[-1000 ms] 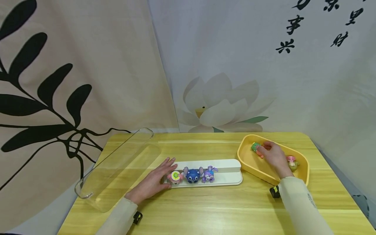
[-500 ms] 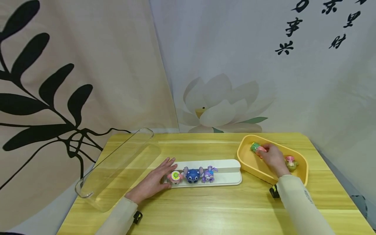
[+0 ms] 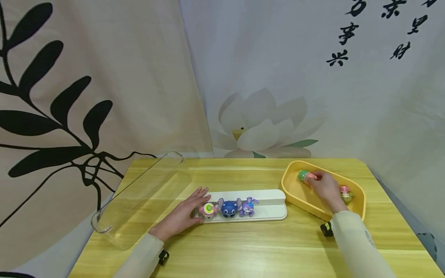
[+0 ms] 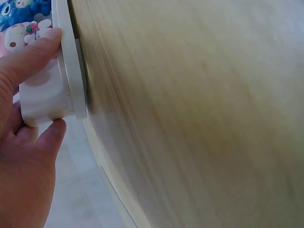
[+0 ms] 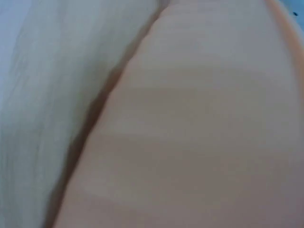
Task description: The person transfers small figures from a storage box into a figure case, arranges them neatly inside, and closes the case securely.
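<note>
A white display base (image 3: 269, 213) carries three figurines: a pink one with a yellow-green swirl (image 3: 208, 209), a blue big-eared one (image 3: 229, 208) and a purple long-eared one (image 3: 247, 207). My left hand (image 3: 183, 211) grips the base's left end, thumb at the near edge and fingers behind; the left wrist view shows this hand (image 4: 23, 156) close up. Inside the yellow tray (image 3: 290, 193), my right hand (image 3: 326, 188) pinches a green-and-pink figurine (image 3: 306, 175), partly covered by the fingers. Another figurine with a pink top (image 3: 345, 194) lies right of that hand in the tray.
A clear long cover (image 3: 139, 200) rests at a slant on the left side of the wooden table (image 3: 243, 247). Curtains hang behind the table. The right wrist view is mostly filled by a blurred tray wall (image 5: 190, 118).
The right hand has shifted slightly and the green-and-pink figurine has turned and moved a little with its fingers. The left hand stays on the base's end.
</note>
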{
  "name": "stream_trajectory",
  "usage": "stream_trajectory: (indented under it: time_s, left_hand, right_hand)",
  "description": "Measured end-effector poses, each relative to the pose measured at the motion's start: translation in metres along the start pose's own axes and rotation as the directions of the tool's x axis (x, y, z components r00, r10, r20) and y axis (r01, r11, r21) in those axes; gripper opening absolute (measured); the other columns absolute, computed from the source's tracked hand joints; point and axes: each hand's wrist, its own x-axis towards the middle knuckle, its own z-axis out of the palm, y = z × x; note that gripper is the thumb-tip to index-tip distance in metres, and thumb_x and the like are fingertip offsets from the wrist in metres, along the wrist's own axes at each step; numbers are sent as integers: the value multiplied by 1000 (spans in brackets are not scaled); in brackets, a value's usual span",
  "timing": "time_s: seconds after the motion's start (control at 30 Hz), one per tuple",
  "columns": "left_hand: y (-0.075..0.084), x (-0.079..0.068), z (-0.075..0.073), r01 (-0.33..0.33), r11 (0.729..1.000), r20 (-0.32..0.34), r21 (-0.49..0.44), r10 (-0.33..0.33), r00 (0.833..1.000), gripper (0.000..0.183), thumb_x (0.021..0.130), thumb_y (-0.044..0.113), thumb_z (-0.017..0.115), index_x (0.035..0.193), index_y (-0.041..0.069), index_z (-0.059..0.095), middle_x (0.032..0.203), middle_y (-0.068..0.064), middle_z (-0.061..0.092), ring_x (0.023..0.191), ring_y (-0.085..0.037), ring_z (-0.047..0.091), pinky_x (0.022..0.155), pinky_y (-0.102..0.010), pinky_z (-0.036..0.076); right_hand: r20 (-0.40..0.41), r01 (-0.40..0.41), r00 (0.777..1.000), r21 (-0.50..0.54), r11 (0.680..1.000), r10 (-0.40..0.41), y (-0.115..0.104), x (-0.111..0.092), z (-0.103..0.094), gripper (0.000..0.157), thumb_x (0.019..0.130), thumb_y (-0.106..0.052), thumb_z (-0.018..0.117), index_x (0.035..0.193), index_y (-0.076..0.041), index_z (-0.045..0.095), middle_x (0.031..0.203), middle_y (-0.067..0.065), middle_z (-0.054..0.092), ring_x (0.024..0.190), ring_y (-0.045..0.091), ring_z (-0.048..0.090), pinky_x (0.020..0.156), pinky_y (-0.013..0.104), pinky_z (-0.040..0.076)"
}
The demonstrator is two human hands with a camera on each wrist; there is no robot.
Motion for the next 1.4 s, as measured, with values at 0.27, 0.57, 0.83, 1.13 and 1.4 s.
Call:
stream_trajectory:
  time_s: [0.27, 0.57, 0.83, 1.13, 1.4]
  left_hand:
    - [-1, 1, 1, -7, 1000, -7, -13, 7, 1000, 83, 82, 8, 87, 155, 8, 47, 170, -5, 25, 156, -33, 21, 120, -54, 33]
    - [-2, 0, 1, 1, 1000, -1, -6, -1, 1000, 83, 83, 11, 86, 156, 10, 47, 170, -3, 25, 157, -30, 21, 121, -53, 32]
    - [-4, 0, 2, -12, 1000, -11, -1, 12, 1000, 84, 82, 10, 87, 155, 9, 47, 170, -4, 26, 156, -31, 22, 120, -52, 34]
    - [-3, 0, 2, 1, 1000, -10, -4, -1, 1000, 85, 81, 11, 88, 155, 9, 47, 170, -3, 25, 156, -29, 21, 121, -51, 30]
    - [-2, 0, 1, -3, 1000, -7, -11, 3, 1000, 84, 81, 11, 87, 155, 9, 47, 170, -5, 25, 156, -31, 21, 121, -52, 30]
  right_hand:
    - [-30, 65, 997, 14, 998, -65, -12, -15, -12, 59, 104, -38, 62, 138, 9, 55, 135, 30, 58, 117, 45, 58, 94, 54, 50]
    - [-90, 146, 985, 5, 989, -145, -26, -36, -18, 59, 103, -41, 62, 139, 5, 57, 137, 28, 59, 119, 46, 63, 93, 58, 43]
    - [-141, 265, 955, 5, 964, -262, -38, -58, -21, 48, 102, -31, 66, 133, 5, 63, 128, 27, 66, 111, 43, 69, 78, 12, 47]
    - [-187, 398, 901, 6, 917, -390, -48, -80, -13, 38, 94, -8, 74, 127, 8, 65, 121, 24, 63, 101, 39, 68, 82, -1, 46]
    - [-184, 482, 863, 21, 876, -471, -53, -93, -3, 35, 90, -1, 78, 123, 3, 69, 115, 15, 65, 100, 19, 65, 87, 0, 45]
